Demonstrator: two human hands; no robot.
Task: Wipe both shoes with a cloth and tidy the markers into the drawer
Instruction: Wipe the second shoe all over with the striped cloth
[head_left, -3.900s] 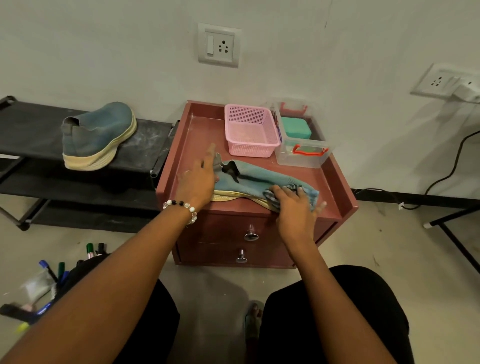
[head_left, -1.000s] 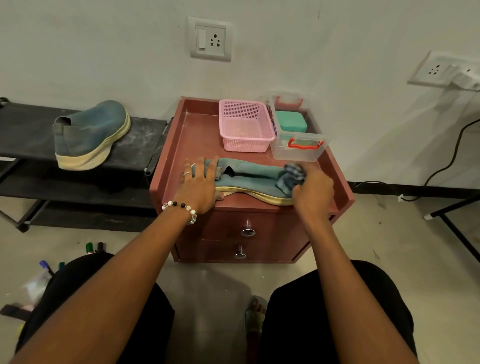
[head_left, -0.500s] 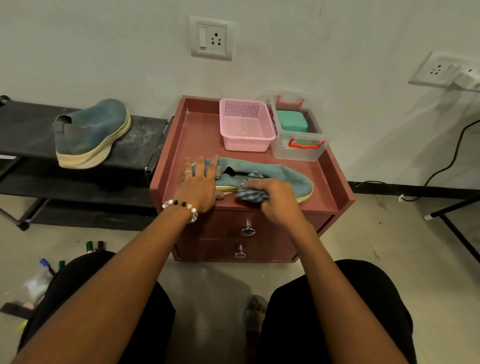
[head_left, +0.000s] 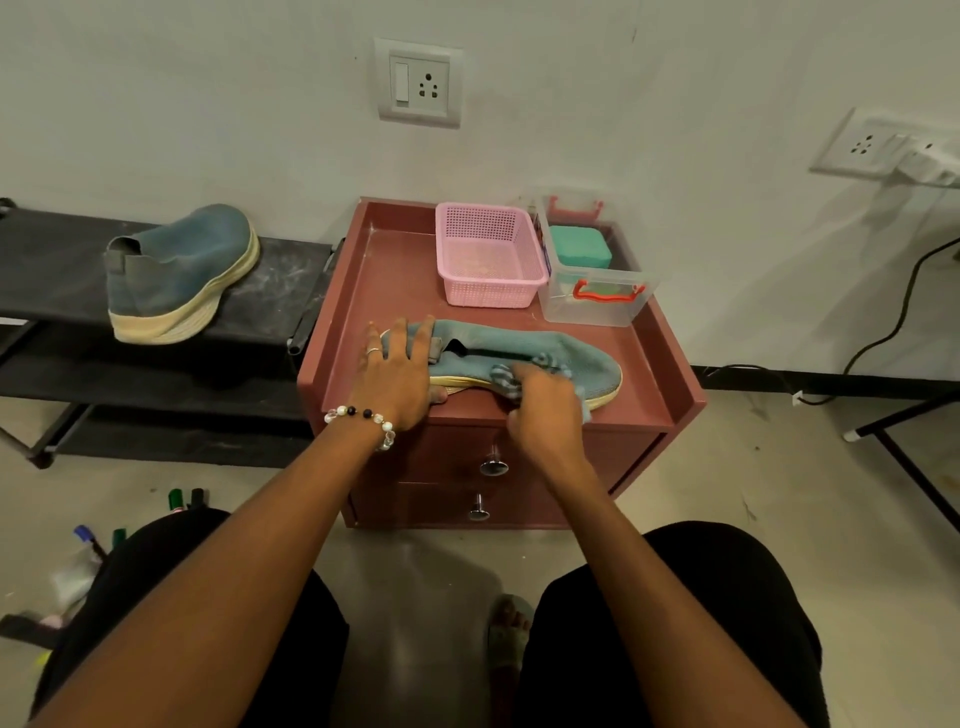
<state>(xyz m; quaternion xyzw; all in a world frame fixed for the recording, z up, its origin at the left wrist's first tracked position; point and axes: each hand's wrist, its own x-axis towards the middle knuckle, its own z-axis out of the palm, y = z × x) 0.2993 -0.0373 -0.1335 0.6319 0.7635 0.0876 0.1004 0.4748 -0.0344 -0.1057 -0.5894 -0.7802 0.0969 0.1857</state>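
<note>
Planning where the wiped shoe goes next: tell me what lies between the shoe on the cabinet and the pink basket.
In the head view, only bare cabinet top separates the shoe on the cabinet from the pink basket; nothing sits there.

soft, even indoor light falls from above, leaving the pale wall (head_left: 675, 78) moderately bright. faint shadows lie beneath the cabinet (head_left: 498, 467) and between the knees on the floor (head_left: 415, 597). wide-angle bending curves the frame edges. the right hand (head_left: 545, 410) looks slightly motion-blurred.
</note>
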